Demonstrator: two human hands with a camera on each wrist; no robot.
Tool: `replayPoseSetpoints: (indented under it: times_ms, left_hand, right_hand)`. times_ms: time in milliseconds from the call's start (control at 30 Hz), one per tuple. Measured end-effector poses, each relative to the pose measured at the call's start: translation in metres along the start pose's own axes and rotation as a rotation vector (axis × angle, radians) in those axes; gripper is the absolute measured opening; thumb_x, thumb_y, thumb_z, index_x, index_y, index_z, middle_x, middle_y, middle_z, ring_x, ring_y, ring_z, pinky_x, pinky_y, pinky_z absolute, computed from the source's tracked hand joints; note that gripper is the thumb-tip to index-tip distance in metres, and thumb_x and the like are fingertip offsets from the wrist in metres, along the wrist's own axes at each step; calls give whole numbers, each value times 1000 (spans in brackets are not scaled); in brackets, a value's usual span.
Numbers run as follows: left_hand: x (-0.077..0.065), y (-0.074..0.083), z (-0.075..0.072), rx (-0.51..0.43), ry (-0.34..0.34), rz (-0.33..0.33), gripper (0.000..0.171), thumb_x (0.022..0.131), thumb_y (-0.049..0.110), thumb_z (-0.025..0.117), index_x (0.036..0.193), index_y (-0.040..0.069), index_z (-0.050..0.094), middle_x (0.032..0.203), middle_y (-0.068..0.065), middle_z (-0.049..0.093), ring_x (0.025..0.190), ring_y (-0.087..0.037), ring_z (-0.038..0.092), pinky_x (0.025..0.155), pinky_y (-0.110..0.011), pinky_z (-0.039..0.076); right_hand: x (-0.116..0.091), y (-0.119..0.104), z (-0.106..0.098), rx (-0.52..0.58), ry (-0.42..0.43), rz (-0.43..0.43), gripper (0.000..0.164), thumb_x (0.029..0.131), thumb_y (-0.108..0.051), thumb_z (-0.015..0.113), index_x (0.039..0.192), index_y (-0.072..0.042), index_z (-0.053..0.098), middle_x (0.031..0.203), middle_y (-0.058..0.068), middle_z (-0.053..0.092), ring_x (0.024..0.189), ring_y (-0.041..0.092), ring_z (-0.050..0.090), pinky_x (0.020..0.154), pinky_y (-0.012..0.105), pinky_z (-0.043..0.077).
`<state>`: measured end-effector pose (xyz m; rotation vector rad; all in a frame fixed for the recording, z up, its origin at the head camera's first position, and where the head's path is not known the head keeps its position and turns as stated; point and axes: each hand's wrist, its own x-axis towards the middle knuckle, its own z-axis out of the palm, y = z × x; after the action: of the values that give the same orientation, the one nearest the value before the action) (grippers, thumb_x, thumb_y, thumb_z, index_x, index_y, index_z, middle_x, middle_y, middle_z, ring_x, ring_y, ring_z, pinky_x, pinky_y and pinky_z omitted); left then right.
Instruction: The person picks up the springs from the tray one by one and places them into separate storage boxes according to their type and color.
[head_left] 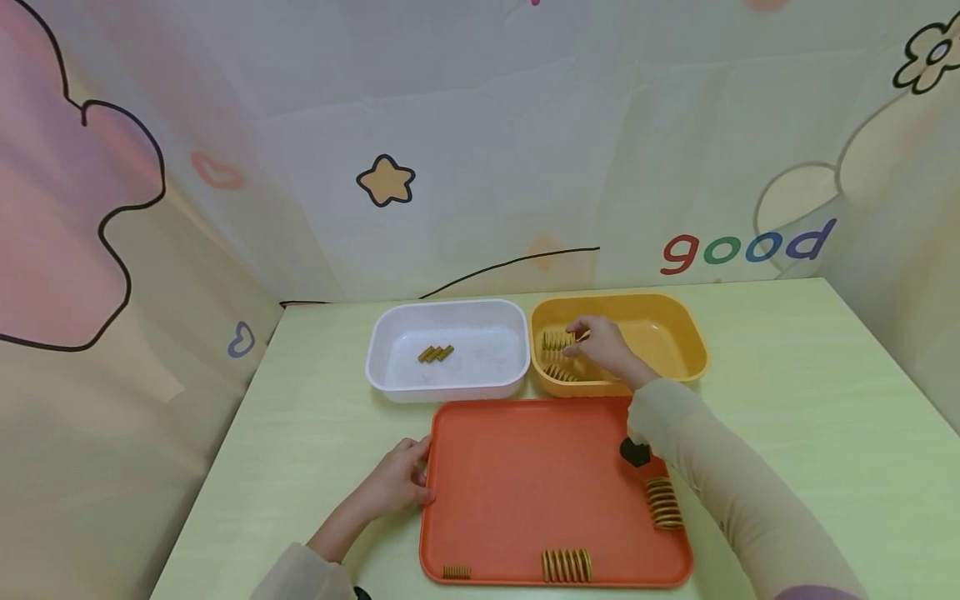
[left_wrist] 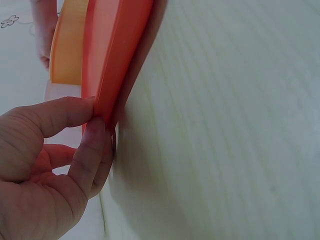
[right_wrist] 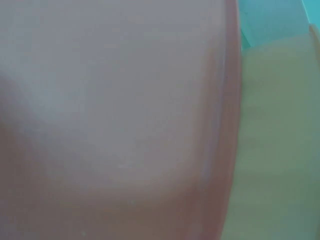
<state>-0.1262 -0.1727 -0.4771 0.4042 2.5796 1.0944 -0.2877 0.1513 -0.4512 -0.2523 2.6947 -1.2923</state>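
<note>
My right hand [head_left: 603, 346] reaches into the yellow bin [head_left: 675, 337], its thumb and fingers pinching the right end of a brass-coloured coil spring [head_left: 555, 341]. Just below it in that bin lies another coil spring [head_left: 559, 372]. The left hand [head_left: 393, 479] grips the left rim of the orange tray [head_left: 525, 492]; in the left wrist view its thumb and fingers pinch that rim [left_wrist: 107, 95]. On the tray are a large spring [head_left: 664, 503] at the right, a medium one [head_left: 567, 566] along the near edge and a small one [head_left: 457, 572] near the left corner.
A white bin [head_left: 480, 385] stands left of the yellow one, with several small brass-coloured coils [head_left: 436, 354] inside. Both bins sit behind the tray on a pale wood-grain table [head_left: 795, 383]. A printed cloth backdrop [head_left: 487, 167] rises behind. The right wrist view is blurred.
</note>
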Motion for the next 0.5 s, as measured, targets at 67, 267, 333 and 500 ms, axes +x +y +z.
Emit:
replayPoseSetpoints:
  times_ms: [67,267,333,500]
  left_hand:
    - [0,0,0,-10,-4,-5,79,64,-7,68,133,-10,28,95,-13,42,66,-12,47,55,-18,41]
    - [0,1,-1,-29,-8,-10,80,65,-7,68,133,-10,28,95,-14,42,66,-12,47,55,-18,41]
    - [0,1,-1,-27,-9,-14,80,65,-7,68,133,-10,28,95,-14,42,66,-12,47,55,-18,41]
    - [0,3,-1,-24,-12,-24,80,65,-7,69,133,-11,28,95,-14,42,67,-13,47,55,-18,41]
  right_hand:
    - [0,0,-1,-7,-2,-5,35,75,-6,67,106,4,55,99,18,53,88,29,53,70,30,45]
    - [2,1,-1,-32,-10,-14,35,75,-8,67,106,3,56,98,18,54,88,28,52,70,31,44]
    - [3,2,-1,-43,-7,-16,36,74,-9,68,105,3,56,98,17,54,88,28,52,71,32,44]
    - [5,3,1,-59,-3,-36,36,72,-10,70,103,3,57,95,18,56,88,28,51,74,35,44]
